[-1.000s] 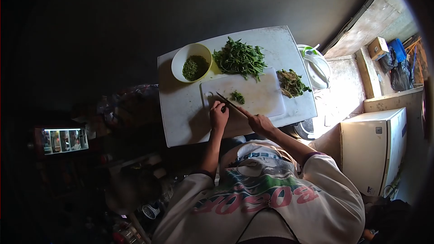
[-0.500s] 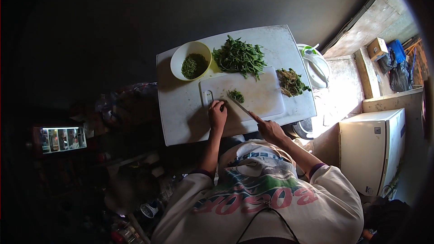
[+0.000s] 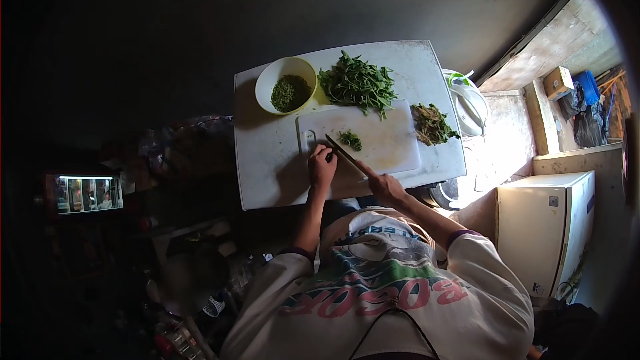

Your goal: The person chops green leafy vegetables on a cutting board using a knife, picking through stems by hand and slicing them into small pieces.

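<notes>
My right hand (image 3: pixel 388 190) is wrapped round the handle of a knife (image 3: pixel 344 151). The blade points up and left over the white cutting board (image 3: pixel 393 120), close to my left hand's fingertips. At the board's near left part, my left hand (image 3: pixel 323 163) is closed with its fingers curled down; what they hold is hidden. A small heap of chopped greens (image 3: pixel 350 139) lies on the board just beyond the blade. Behind the board sits a large pile of leafy greens (image 3: pixel 359 82). A bowl (image 3: pixel 259 90) with finely chopped greens inside stands at the back left.
A pile of wilted, brownish greens (image 3: pixel 433 124) lies on the white table (image 3: pixel 267 173), right of the board. Beyond the table's right edge is a white appliance with a rounded lid (image 3: pixel 471 112). A white fridge-like box (image 3: pixel 537 227) stands farther right. A dark wall (image 3: pixel 167 47) rises behind.
The knife has swung left, its tip now nearer my left hand and clear of the chopped heap. My right hand has shifted slightly left with it. My left hand stays in about the same place.
</notes>
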{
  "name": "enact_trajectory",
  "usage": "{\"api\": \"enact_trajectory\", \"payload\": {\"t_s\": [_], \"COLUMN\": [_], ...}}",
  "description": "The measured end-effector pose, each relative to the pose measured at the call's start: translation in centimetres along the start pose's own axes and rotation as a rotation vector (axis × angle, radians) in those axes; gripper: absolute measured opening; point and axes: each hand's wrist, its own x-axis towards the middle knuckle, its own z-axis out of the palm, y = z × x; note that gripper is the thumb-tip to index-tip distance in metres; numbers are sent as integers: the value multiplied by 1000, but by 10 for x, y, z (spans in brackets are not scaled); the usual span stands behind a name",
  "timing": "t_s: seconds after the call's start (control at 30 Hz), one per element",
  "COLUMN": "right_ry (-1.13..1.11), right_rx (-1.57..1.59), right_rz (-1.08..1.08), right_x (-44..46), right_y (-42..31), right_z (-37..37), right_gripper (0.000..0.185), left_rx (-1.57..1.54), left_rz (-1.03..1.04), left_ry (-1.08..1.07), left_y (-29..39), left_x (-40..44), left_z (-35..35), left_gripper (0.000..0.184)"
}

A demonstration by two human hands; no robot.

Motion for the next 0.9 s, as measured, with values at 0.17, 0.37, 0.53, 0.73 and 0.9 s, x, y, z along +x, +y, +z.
{"api": "enact_trajectory", "payload": {"t_s": [0.17, 0.37, 0.53, 0.73, 0.9], "right_ry": [79, 79, 25, 44, 18], "right_rx": [-43, 0, -42, -21, -49], "right_rz": [-21, -45, 13, 66, 50], "right_x": [38, 19, -7, -18, -24], "right_y": [-11, 1, 12, 5, -14], "right_z": [9, 6, -2, -14, -24], "right_gripper": [74, 76, 77, 77, 81], "left_rx": [16, 1, 15, -4, 52], "left_rz": [61, 14, -12, -43, -40], "left_ry": [-37, -67, -58, -69, -59], "left_y": [2, -3, -2, 1, -12], "left_x": [3, 2, 0, 4, 1], "left_z": [-6, -7, -3, -1, 3], "left_gripper": [15, 13, 15, 16, 18]}}
